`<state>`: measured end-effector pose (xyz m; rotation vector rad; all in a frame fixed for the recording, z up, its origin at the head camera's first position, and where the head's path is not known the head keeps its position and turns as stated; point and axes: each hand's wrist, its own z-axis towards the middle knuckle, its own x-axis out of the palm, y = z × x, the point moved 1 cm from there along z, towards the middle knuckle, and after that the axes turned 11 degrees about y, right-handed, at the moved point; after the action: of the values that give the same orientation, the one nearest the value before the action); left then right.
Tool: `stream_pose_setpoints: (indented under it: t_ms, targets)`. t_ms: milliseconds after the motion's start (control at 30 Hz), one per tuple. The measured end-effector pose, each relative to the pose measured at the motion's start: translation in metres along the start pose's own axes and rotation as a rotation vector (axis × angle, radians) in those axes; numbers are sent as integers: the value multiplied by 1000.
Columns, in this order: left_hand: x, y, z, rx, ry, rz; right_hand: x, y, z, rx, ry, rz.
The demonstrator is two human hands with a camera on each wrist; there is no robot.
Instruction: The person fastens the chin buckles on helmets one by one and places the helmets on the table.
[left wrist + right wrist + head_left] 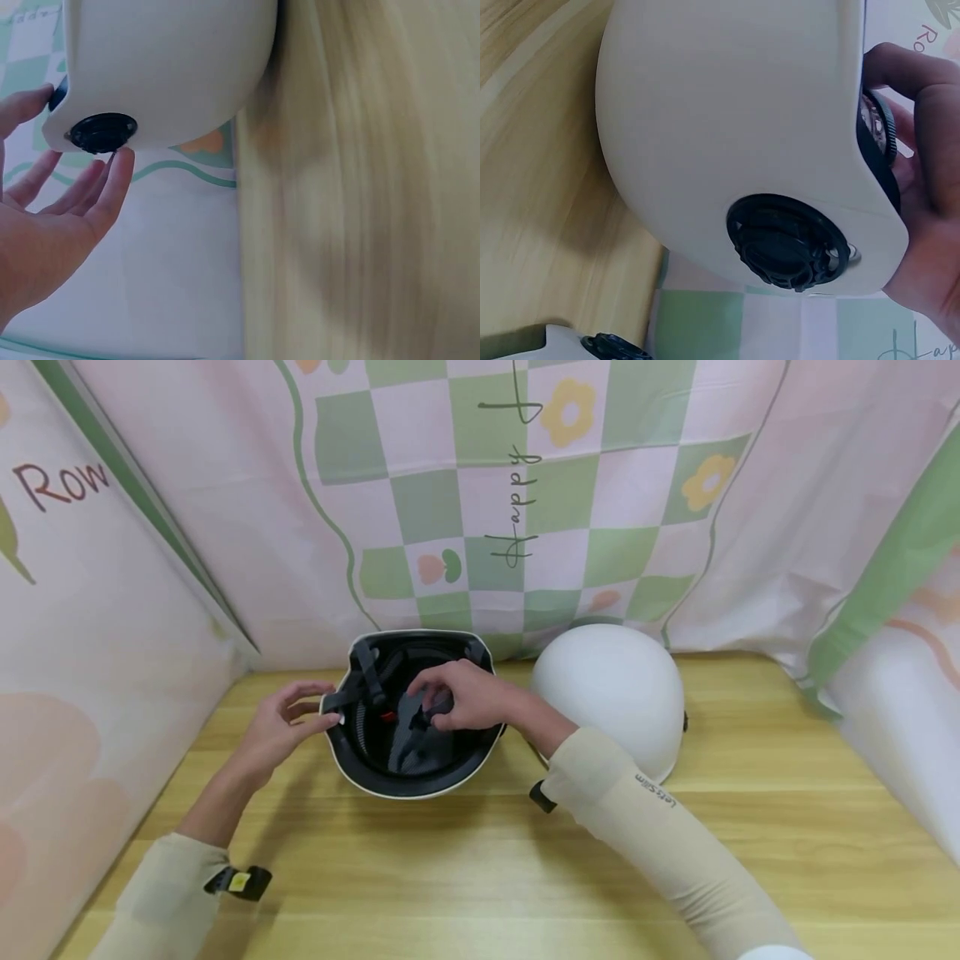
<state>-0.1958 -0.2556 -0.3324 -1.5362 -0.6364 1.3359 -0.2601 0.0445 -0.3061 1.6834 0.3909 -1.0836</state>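
An upturned white helmet (415, 793) with a dark padded interior sits on the wooden table. My left hand (281, 727) holds its left rim, thumb on the inner side and fingers outside, close to a round black side fitting (103, 133). Over the helmet's opening, my right hand (472, 693) has its fingers curled about a black ridged dial (885, 127); in the head view the hand partly hides it. Black straps (369, 672) and a small red buckle part (387, 717) show inside the helmet.
A second white helmet (611, 693) stands dome up to the right, behind my right forearm. A patterned curtain (420, 435) hangs along the back and sides of the table (450, 877).
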Motion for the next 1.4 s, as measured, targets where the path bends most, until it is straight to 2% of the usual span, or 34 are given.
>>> stream_pose_setpoints:
  t_ms: [133, 333, 400, 467, 567, 700, 800, 967, 1133, 1267, 1400]
  targets:
    - [1, -7, 5, 51, -60, 80, 0, -1, 0, -25, -32, 31]
    - [10, -22, 18, 274, -250, 281, -1, -2, 0, -42, -62, 63]
    - [13, -25, 22, 332, -267, 328, -1, -2, 0, -44, -63, 76]
    - [15, -26, 25, 365, -254, 346, 0, -3, 1, -46, -64, 86]
    - [19, -28, 28, 370, -224, 397, 0, -3, 1, -45, -73, 93]
    - [22, -31, 32, 366, -190, 529, 1, -4, 1, -37, -106, 84]
    - [24, -35, 35, 376, -137, 609, 1, -3, 0, -40, -134, 92]
    - [24, -40, 40, 364, -7, 581, -1, -4, -1, -52, -136, 119]
    - [21, -41, 43, 304, 88, 537, -1, -6, 0, -76, -115, 142]
    - [20, -41, 47, 278, 141, 531, -1, -8, -1, -102, -104, 174]
    - [19, -42, 52, 260, 166, 537, -1, -6, -3, -115, -91, 226]
